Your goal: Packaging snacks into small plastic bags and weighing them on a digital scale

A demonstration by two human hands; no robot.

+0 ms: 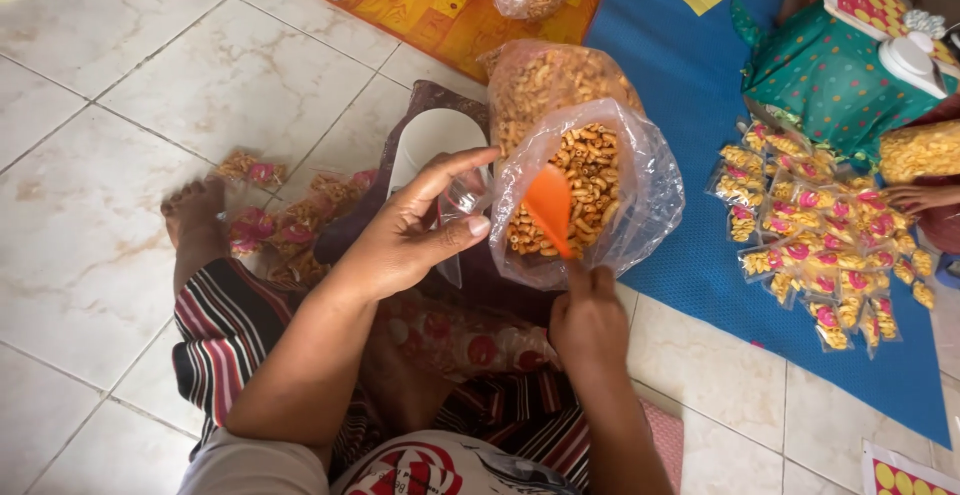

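My right hand [588, 317] gripped the handle of an orange scoop [551, 208], its blade sunk in the macaroni snacks of an open clear bag [640, 185]. My left hand [410, 240] pinched a small empty pouch [462, 200] between thumb and fingers, touching that bag's left edge. Farther right, on the blue mat [690, 85], lay a heap of filled packets [820, 245]. More packets [270, 225] lay left, beside my foot [195, 220].

I see the orange plastic scoop [549, 208] inside the clear plastic snack bag [640, 190]; small filled clear packets [820, 245] lie right, on the blue mat [690, 85].
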